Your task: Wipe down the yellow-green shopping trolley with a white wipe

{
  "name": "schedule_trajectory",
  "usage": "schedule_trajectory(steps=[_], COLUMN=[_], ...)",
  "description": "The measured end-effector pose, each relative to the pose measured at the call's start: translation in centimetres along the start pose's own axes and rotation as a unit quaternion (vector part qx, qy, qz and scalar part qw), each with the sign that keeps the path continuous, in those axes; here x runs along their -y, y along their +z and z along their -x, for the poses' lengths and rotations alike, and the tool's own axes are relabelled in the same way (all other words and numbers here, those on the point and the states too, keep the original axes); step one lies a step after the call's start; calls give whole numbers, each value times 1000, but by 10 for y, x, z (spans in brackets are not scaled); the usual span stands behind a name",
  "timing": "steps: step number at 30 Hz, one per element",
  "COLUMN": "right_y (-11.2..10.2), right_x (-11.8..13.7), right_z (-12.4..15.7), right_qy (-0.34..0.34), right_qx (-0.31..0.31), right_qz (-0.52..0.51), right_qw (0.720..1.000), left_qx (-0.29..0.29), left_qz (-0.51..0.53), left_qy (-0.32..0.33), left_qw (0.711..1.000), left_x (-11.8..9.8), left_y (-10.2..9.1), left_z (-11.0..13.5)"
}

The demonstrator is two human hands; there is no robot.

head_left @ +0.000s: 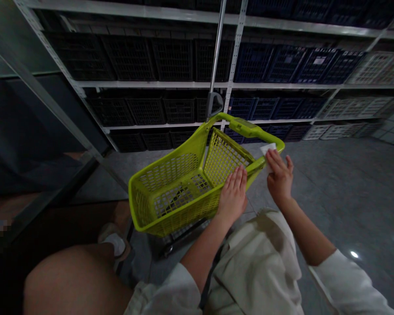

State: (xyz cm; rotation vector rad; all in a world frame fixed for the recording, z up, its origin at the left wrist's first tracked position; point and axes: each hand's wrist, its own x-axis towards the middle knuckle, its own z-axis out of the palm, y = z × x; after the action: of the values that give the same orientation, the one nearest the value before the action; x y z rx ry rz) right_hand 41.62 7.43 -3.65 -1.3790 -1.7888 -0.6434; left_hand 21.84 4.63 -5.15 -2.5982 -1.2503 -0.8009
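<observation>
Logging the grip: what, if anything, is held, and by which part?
The right hand holds a white cloth or tissue by its right side as pictured, against the handle of the cart. The left hand lies over the rim; grip unclear.

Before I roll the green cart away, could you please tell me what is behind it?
Behind the green cart, white shelves hold black crates and blue crates. The cart covers part of the lowest row and floor.

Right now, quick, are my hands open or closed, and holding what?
Left hand: on the near rim of the green cart; can't tell if it's gripping.
Right hand: closed on a white tissue or cloth.
</observation>
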Motion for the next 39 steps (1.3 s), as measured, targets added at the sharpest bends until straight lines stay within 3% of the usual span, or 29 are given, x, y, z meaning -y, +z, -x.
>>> schedule_trajectory(steps=[3, 5, 9, 12, 16, 18, 22, 24, 26, 29, 31, 33, 36, 39], right_y=[-4, -7, -9, -8, -10, -12, -14, -14, -15, -18, -22, -23, -21, -16], right_x=[22, 11, -38, -35, 7, 4, -37, -40, -21, 14, 13, -9, -45, -32], right_z=[11, 10, -10, -12, 8, 9, -13, -20, -16, -5, -6, -18, -37, -33], right_qy=[-104, -122, -14, 16, -135, -173, -73, -22, -31, -129, -168, -138, -26, -1], right_qx=[93, 106, 0, -17, 94, 118, 25, -4, 20, 110, 148, 138, 73, 48], right_qz=[-19, -11, 29, 37, -25, -38, -4, 11, 7, -24, -27, 1, 55, 62], right_qw=[990, 987, 999, 999, 986, 977, 997, 1000, 999, 985, 974, 981, 995, 997], left_qx=[-1, 4, 13, 14, 10, 12, 17, 16, 13, 12, 14, 21, 28, 23], left_qz=[-4, -7, -11, -9, -5, -3, -2, -4, -8, -16, -22, -27, -31, -27], left_qy=[-2, 0, 4, 3, -2, -2, 4, 2, 0, -9, -9, -2, 0, -4], left_qw=[1000, 1000, 1000, 1000, 1000, 1000, 1000, 1000, 1000, 1000, 1000, 999, 999, 999], left_x=[-1, -1, 0, 0, -1, 0, 0, 0, -1, -2, -2, -2, -1, -2], left_y=[0, -1, -1, -1, 0, -1, -2, -2, -2, -2, -3, -3, -3, -2], left_z=[0, 0, 0, 1, 0, 0, 0, 0, 0, 0, 1, 1, 1, 1])
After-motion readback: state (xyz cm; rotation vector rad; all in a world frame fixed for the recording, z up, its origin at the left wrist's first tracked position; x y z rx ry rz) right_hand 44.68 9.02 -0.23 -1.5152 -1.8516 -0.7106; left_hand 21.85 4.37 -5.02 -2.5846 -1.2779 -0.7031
